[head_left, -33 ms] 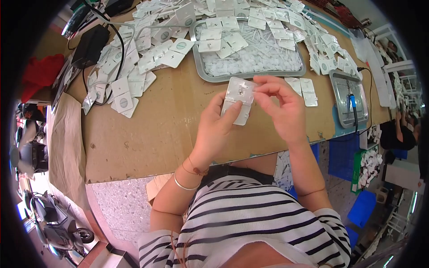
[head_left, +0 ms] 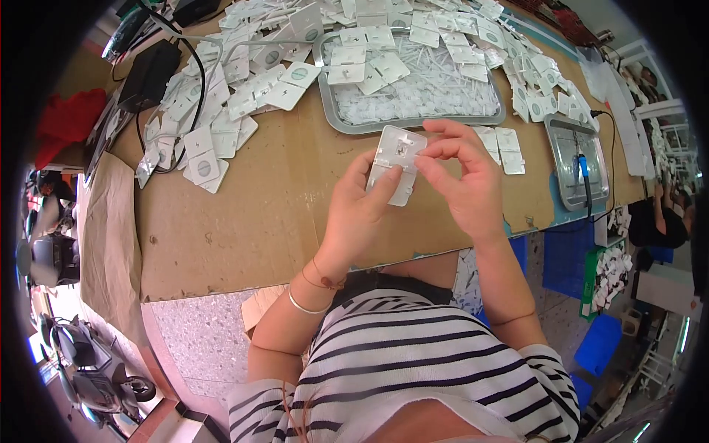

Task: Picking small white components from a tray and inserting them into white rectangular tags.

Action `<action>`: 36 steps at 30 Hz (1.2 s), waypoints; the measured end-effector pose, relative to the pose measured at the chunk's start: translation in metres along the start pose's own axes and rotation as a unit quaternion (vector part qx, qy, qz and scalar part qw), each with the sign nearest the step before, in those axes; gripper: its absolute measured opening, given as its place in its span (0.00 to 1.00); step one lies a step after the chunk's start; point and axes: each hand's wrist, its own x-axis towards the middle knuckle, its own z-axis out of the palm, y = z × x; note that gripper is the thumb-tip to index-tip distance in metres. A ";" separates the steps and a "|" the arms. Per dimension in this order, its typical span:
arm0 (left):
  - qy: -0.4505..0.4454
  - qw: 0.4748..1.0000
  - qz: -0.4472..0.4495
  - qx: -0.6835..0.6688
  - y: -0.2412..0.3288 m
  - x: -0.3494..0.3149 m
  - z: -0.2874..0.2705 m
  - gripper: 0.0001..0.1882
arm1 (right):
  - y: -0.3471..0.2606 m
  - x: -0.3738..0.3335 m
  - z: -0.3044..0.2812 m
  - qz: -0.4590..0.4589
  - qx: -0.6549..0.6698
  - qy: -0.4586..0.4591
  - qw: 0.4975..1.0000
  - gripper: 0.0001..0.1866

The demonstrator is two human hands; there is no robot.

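My left hand is closed around a white plastic hinged plate, its thumb lying across the middle. The plate is tilted over the near side of the tray, with moulded details and a small metallic-looking part on the face toward me. At the plate's right edge, my right hand has thumb and index finger pinched together. Whatever is between those fingertips is too small to make out. Beyond my hands, a metal tray holds many small translucent white plastic pieces, with several white plates lying on top.
Piles of similar white plates cover the table's far side and left. A black power adapter with cables lies at the left. On the right, a smaller metal tray holds a blue-handled tool. Two joined plates lie near my right hand.
My right fingertips have shifted slightly left and down along the plate's edge. The plate has moved very little in my left hand.
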 end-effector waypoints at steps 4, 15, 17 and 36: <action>-0.008 0.999 0.043 0.018 -0.007 -0.003 0.005 0.18 | 0.012 -0.012 0.003 -0.057 -0.099 0.017 0.993 0.05; 0.028 0.966 0.172 0.194 -0.014 -0.018 0.015 0.15 | 0.001 -0.031 0.025 0.080 0.168 0.133 0.974 0.10; 0.031 0.949 0.195 0.246 -0.012 -0.019 0.018 0.15 | 0.002 -0.031 0.023 0.060 0.196 0.154 0.966 0.10; 0.016 0.671 0.184 0.718 -0.008 0.096 0.064 0.23 | 0.029 -0.016 -0.085 0.113 -0.136 0.182 0.967 0.08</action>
